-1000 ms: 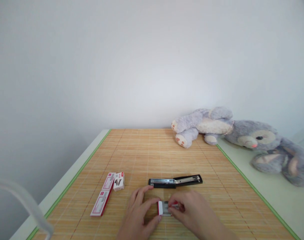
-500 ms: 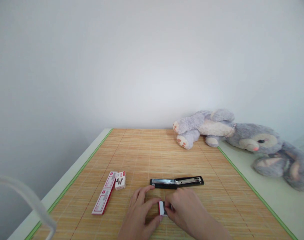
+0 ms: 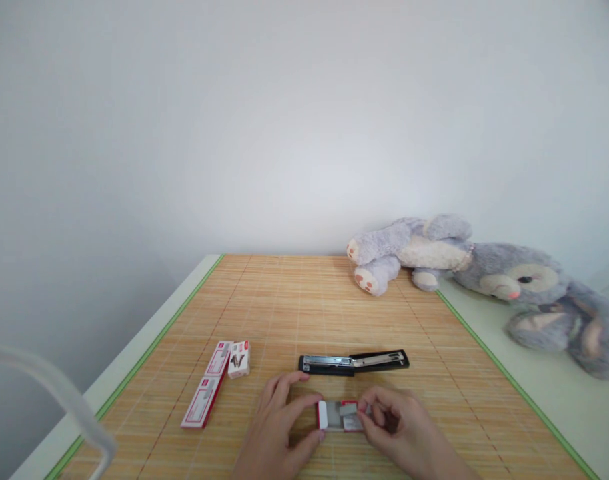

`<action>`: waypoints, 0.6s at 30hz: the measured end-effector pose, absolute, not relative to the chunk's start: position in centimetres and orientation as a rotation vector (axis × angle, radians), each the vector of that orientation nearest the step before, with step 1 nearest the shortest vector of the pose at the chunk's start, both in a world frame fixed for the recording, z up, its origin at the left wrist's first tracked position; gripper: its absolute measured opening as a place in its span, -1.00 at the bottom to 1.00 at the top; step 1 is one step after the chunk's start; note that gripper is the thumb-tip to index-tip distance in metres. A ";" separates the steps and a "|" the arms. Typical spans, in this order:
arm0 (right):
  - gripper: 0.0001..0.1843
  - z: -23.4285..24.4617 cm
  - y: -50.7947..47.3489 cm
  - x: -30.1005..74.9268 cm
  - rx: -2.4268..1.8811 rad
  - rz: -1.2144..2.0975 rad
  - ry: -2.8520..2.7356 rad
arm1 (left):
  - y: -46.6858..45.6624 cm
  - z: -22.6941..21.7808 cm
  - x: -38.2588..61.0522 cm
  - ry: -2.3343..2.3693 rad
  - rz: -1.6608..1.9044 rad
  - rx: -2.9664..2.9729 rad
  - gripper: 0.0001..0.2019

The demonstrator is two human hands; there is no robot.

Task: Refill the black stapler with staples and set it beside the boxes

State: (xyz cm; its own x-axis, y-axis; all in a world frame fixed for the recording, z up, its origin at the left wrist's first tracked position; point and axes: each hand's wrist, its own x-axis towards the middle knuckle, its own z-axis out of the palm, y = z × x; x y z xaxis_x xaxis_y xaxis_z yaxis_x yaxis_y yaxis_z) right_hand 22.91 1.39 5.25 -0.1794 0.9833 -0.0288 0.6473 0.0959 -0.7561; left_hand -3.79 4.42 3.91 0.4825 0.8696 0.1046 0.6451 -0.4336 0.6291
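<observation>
A small red-and-white staple box [image 3: 323, 415] lies open on the mat, grey staples showing inside. My left hand [image 3: 283, 427] steadies its left end between thumb and index finger, the other fingers stretched toward the stapler. Just over the box's right half, my right hand [image 3: 401, 423] pinches a short grey strip of staples [image 3: 348, 409] between thumb and forefinger. Beyond both hands a black stapler [image 3: 329, 362] lies spread open, its metal magazine facing up. The far side of the box is partly hidden by my right fingers.
To the left, a long white-and-pink box [image 3: 204, 393] touches a small white box [image 3: 239, 360] with a stapler picture. A grey plush toy [image 3: 434, 257] lies at the back right. A white curved tube [image 3: 59, 393] crosses the lower left. The bamboo mat [image 3: 284, 300] has green edges.
My right hand has moved right and lifted slightly, bringing a strip of staples into view between its fingers. More of the open box shows. My left hand stays at the box.
</observation>
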 end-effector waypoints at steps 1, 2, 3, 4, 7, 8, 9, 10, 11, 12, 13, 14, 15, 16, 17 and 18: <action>-0.78 5.1 1.3 23.2 -1.608 0.876 -1.895 | 4.4 3.9 -3.8 1.252 0.568 2.211 -0.59; -0.78 5.1 1.2 23.4 -1.624 0.870 -1.907 | 4.4 3.9 -3.8 1.255 0.567 2.207 -0.59; -0.77 5.0 1.1 23.7 -1.639 0.868 -1.919 | 4.4 3.8 -3.8 1.257 0.568 2.204 -0.59; -0.76 5.0 0.9 24.0 -1.655 0.868 -1.926 | 4.4 3.8 -3.9 1.258 0.571 2.201 -0.59; -0.79 4.8 0.5 25.3 -1.700 0.853 -1.926 | 4.4 3.6 -4.0 1.253 0.587 2.200 -0.58; -0.76 4.7 0.4 25.7 -1.720 0.835 -1.931 | 4.4 3.5 -4.0 1.250 0.589 2.199 -0.58; -0.68 4.6 0.3 26.1 -1.740 0.819 -1.949 | 4.4 3.5 -4.1 1.246 0.586 2.197 -0.58; -0.61 4.6 0.3 26.5 -1.762 0.805 -1.975 | 4.5 3.5 -4.1 1.243 0.577 2.194 -0.58; -0.55 4.6 0.3 26.7 -1.783 0.795 -2.006 | 4.5 3.6 -4.0 1.242 0.563 2.189 -0.59; -0.53 4.7 0.3 26.8 -1.798 0.789 -2.036 | 4.6 3.7 -4.0 1.242 0.542 2.186 -0.59; -0.53 4.9 0.3 26.7 -1.804 0.792 -2.060 | 4.7 3.9 -3.9 1.242 0.516 2.182 -0.59; -0.56 5.2 0.4 26.6 -1.804 0.800 -2.078 | 4.7 4.1 -3.7 1.246 0.486 2.180 -0.58; -0.58 5.5 0.5 26.3 -1.796 0.810 -2.090 | 4.7 4.3 -3.6 1.251 0.453 2.179 -0.57; -0.61 5.8 0.6 25.9 -1.784 0.817 -2.096 | 4.8 4.5 -3.4 1.256 0.422 2.179 -0.56; -0.66 6.1 0.6 25.5 -1.768 0.827 -2.102 | 4.8 4.7 -3.3 1.260 0.394 2.180 -0.55; -0.73 6.4 0.7 25.1 -1.752 0.835 -2.106 | 4.8 4.8 -3.2 1.266 0.372 2.181 -0.54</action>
